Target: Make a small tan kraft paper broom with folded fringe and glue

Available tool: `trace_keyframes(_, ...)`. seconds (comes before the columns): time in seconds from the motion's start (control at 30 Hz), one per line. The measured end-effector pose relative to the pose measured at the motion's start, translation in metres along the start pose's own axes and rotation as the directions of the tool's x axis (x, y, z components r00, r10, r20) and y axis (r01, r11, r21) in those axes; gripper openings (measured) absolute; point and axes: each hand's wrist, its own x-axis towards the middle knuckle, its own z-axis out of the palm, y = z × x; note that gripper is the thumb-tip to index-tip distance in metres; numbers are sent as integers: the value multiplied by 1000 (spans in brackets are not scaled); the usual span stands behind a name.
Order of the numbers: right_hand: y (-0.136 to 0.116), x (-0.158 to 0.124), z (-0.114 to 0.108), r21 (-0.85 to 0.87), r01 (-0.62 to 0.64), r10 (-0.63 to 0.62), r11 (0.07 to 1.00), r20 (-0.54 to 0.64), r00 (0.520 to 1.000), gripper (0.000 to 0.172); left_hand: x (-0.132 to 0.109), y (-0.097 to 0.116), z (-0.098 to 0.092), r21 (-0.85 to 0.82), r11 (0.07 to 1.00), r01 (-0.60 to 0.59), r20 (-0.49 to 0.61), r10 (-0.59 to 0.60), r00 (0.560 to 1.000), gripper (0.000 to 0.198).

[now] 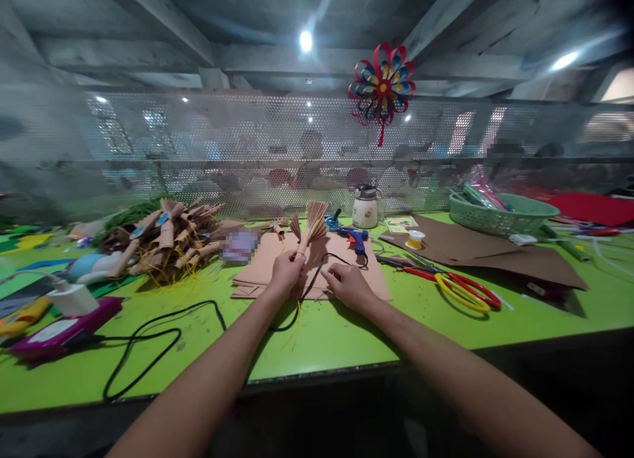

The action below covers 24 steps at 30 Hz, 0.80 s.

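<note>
My left hand [286, 271] is closed round the stem of a pleated brown paper fan [314, 222], holding it upright over a stack of brown paper sheets [257, 268] on the green table [327, 332]. My right hand [348, 284] rests on the same sheets just to the right, its fingers curled and pinched near a black cable [317, 280]; what they grip, if anything, is too small to name. A blue glue gun [354, 237] lies just beyond the hands.
A heap of finished brown fans [163, 243] lies at the left. Scissors with red and yellow handles [458, 290] lie at the right, beyond them a green basket [500, 214]. A white jar [365, 207] stands at the back by the mesh screen. A purple device [64, 329] lies near left.
</note>
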Motion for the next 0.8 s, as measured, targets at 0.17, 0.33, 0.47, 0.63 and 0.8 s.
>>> trace_keyframes(0.17, 2, 0, 1, 10, 19, -19, 1000, 15, 1000, 27, 0, -1, 1, 25, 998, -59, 18, 59, 998, 19)
trace_keyframes(0.33, 3, 0, 3, 42, 12, -13, 999, 10, 1000, 29, 1, -4, 2, 42, 995, -92, 33, 91, 995, 19)
trace_keyframes(0.47, 3, -2, 6, 77, -1, 1, 997, 1, 1000, 28, 2, -4, 0, 60, 992, -107, 8, 106, 994, 18)
trace_keyframes(0.63, 0, -3, 4, 84, 15, -16, 996, 5, 1000, 28, 2, -4, -2, 78, 991, -106, -8, 107, 994, 22)
trace_keyframes(0.8, -2, -2, 3, 54, 15, -15, 998, 7, 1000, 27, 1, -5, -2, 99, 989, -108, 10, 107, 994, 33)
